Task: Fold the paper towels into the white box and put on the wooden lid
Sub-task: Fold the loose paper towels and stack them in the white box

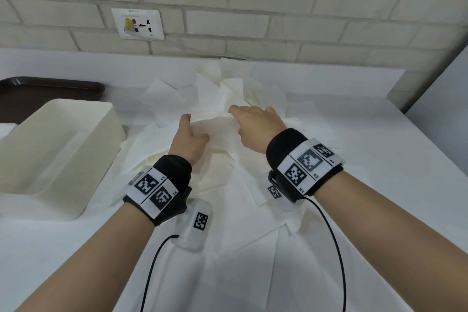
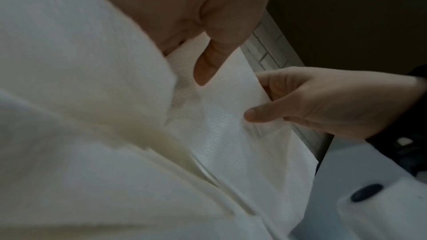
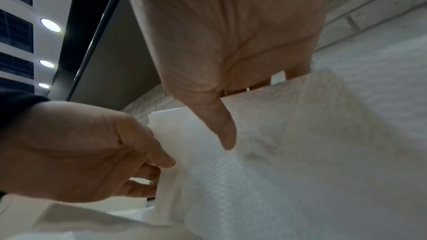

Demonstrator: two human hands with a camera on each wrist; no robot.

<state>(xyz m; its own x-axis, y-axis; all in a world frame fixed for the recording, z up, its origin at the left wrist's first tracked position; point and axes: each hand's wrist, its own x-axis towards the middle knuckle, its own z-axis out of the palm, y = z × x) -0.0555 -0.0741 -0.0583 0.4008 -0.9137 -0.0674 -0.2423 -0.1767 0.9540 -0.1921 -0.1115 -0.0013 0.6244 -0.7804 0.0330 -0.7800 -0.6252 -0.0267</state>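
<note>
A loose heap of white paper towels covers the middle of the white table. Over the heap both hands hold one towel between them. My left hand pinches its left edge, thumb on top. My right hand pinches the right edge. In the left wrist view the left hand has its thumb on the embossed towel, and the right hand nips its far edge. The right wrist view shows the right hand and left hand on the same towel. The open white box stands at the left. I see no wooden lid.
A dark brown tray lies behind the box at the far left. A brick wall with a socket plate runs along the back of the table. More flat towels lie under my wrists.
</note>
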